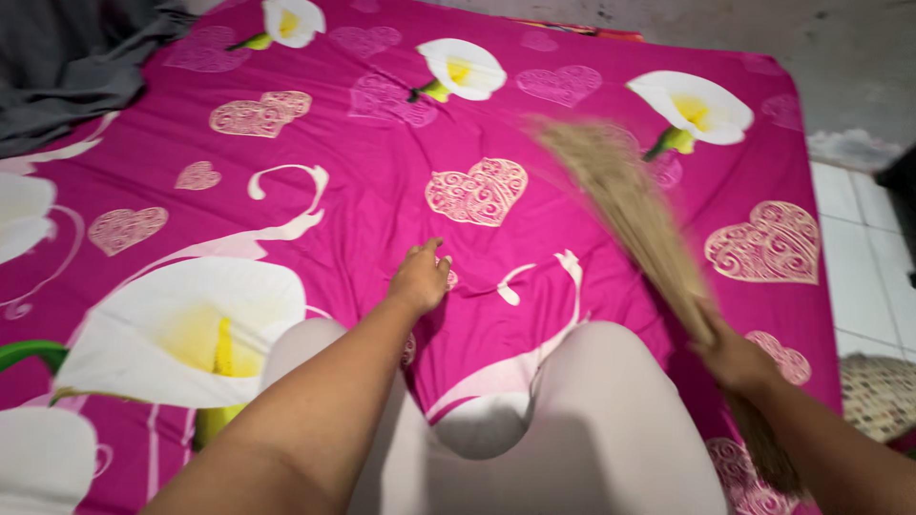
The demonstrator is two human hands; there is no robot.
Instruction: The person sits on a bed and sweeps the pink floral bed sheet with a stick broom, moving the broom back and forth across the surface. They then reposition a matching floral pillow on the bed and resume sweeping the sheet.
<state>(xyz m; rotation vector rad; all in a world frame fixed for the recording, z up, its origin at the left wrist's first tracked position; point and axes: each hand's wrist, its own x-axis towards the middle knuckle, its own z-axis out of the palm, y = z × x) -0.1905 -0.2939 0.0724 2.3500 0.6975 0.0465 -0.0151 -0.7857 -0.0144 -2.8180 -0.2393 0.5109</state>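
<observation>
My right hand (pixel 733 357) grips a straw hand broom (pixel 630 205) near its bound end. Its pale bristles are blurred and reach up and left over the pink bed sheet (pixel 382 181). My left hand (pixel 420 277) rests on the sheet in the middle, fingers bent down against the fabric, holding nothing. The sheet is bright pink with white lilies and cream hearts. My knees, in light trousers, kneel on the sheet at the bottom.
A grey cloth (pixel 67 57) lies bunched at the top left corner of the bed. Beyond the right edge are a white tiled floor (pixel 863 257) and a woven basket-like thing (pixel 878 393). Bare concrete floor (pixel 744 33) lies past the far edge.
</observation>
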